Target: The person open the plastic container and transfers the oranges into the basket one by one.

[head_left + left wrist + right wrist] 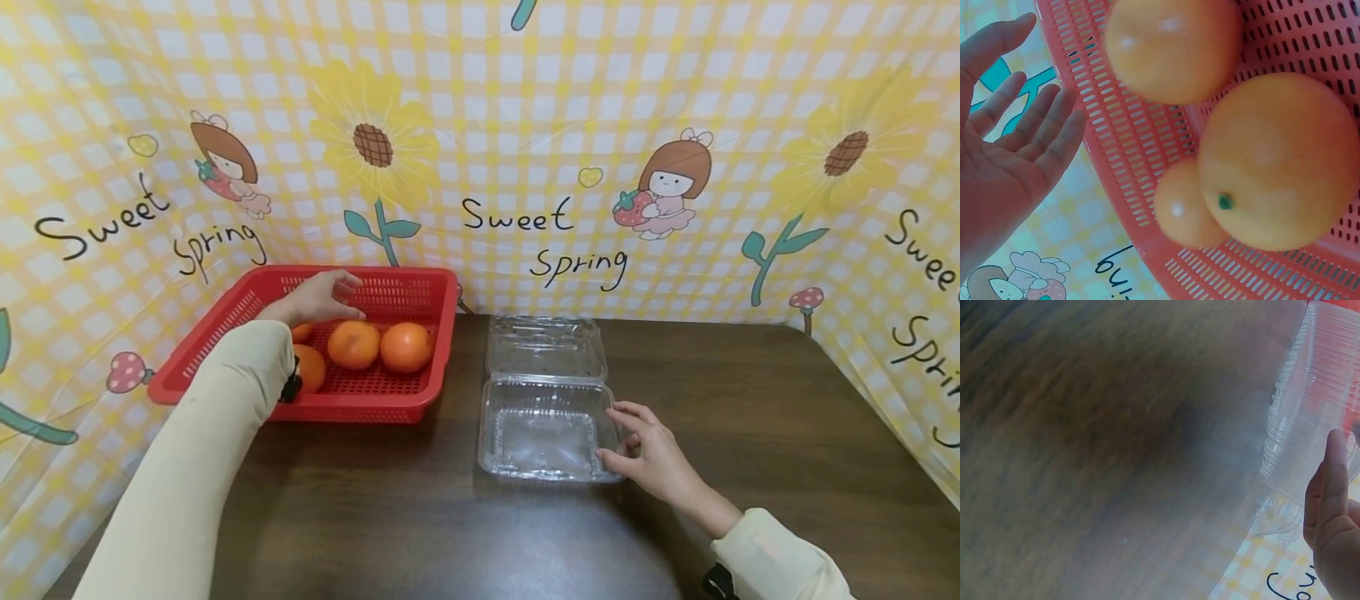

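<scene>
My left hand [318, 298] is over the red plastic basket [442, 367], fingers loosely bent and nothing in them. Below it lie two oranges [354, 345] side by side. Another orange [311, 368] is partly hidden by the left sleeve, with a bit of one more behind it. The left wrist view has the palm of the left hand [1019, 144] apart from the large orange [1282, 162] with a green stem end. At the right, a clear plastic clamshell box [536, 442] stands with its lid raised back. Fingers and thumb of my right hand [648, 454] touch its right side.
Both stand on a dark wooden table [390, 517]. A yellow checked cloth [510, 133] with printed flowers and figures hangs behind and along both sides. The basket's back rim is close to the cloth. The box's lid [543, 348] also reaches near it.
</scene>
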Tool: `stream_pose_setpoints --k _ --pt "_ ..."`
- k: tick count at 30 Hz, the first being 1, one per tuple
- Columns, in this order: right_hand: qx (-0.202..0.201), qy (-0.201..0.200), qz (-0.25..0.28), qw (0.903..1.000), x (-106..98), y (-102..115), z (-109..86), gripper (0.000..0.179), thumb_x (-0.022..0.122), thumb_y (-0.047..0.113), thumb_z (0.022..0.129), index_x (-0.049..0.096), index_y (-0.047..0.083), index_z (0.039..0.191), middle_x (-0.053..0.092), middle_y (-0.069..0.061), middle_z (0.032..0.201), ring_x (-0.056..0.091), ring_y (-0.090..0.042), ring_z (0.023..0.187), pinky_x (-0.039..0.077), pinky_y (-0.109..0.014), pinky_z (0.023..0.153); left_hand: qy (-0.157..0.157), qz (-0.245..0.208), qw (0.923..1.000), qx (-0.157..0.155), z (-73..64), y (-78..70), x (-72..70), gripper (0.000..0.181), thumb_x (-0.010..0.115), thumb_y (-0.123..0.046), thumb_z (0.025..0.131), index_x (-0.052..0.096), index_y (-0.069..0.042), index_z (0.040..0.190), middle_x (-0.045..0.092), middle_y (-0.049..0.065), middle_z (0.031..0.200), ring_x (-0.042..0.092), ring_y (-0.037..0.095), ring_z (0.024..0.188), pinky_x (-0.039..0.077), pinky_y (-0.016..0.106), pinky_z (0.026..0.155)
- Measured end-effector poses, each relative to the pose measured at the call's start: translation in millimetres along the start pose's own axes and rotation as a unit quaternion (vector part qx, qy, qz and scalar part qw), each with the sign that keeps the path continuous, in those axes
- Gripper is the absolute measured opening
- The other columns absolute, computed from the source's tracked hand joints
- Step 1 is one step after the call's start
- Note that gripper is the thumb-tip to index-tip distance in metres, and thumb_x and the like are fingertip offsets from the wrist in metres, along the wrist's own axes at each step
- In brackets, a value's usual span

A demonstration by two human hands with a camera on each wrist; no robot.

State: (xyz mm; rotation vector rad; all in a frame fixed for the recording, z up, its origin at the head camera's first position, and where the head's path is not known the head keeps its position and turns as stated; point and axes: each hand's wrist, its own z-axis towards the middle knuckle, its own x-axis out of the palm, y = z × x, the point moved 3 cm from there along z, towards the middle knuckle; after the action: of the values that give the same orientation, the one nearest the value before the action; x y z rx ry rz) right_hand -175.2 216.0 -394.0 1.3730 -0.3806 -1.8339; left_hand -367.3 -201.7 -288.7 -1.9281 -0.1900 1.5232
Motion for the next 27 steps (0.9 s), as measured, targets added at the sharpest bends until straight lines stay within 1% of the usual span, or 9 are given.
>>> stream_pose_setpoints --k 5,9,14,20,27 --pt "0.0 0.001 -0.005 1.0 -1 0 0.6 0.052 0.072 0.004 0.069 0.051 -0.017 0.111 0.044 -0.027 0.117 0.05 0.002 0.055 0.043 -0.02 0.051 0.0 0.002 1.0 -0.003 -2.5 -2.4 -2.9 0.056 0.064 -0.017 0.081 0.038 0.007 0.124 0.041 0.029 0.123 0.038 0.041 0.113 0.034 0.052 0.091" --pt "0.003 0.001 -0.008 1.0 -1 0 0.3 0.052 0.072 0.004 0.069 0.051 -0.016 0.111 0.044 -0.027 0.117 0.05 0.002 0.055 0.043 -0.019 0.051 -0.014 -0.002 0.9999 -0.005 -3.9 -7.8 -5.9 0.053 0.064 -0.018 0.081 0.04 0.005 0.122 0.043 0.029 0.122 0.04 0.04 0.111 0.034 0.051 0.091" --pt "0.008 0.004 -0.009 0.9999 0 0 -0.3 0.052 0.072 0.005 0.069 0.051 -0.016 0.112 0.043 -0.027 0.119 0.049 0.002 0.055 0.043 -0.02 0.052 -0.035 -0.01 0.9992 0.014 -5.4 -16.7 -8.8 0.049 0.062 -0.02 0.082 0.042 0.004 0.12 0.044 0.028 0.121 0.041 0.038 0.112 0.033 0.051 0.092" --pt "0.008 0.005 -0.009 0.9999 0 0 0.0 0.052 0.072 0.005 0.069 0.051 -0.016 0.112 0.043 -0.027 0.119 0.05 0.002 0.055 0.043 -0.02 0.052 -0.058 -0.033 0.9973 0.03 -6.0 -28.9 -14.2 0.048 0.059 -0.024 0.085 0.042 0.001 0.122 0.045 0.025 0.122 0.042 0.036 0.112 0.037 0.048 0.09" --pt "0.008 0.004 -0.004 1.0 1 0 -0.3 0.052 0.072 0.005 0.069 0.05 -0.016 0.112 0.043 -0.027 0.119 0.051 0.001 0.056 0.044 -0.02 0.051 -0.108 -0.076 0.9886 0.072 -11.3 -47.4 -17.2 0.041 0.059 -0.024 0.085 0.048 -0.003 0.119 0.049 0.018 0.119 0.048 0.03 0.107 0.04 0.045 0.088"
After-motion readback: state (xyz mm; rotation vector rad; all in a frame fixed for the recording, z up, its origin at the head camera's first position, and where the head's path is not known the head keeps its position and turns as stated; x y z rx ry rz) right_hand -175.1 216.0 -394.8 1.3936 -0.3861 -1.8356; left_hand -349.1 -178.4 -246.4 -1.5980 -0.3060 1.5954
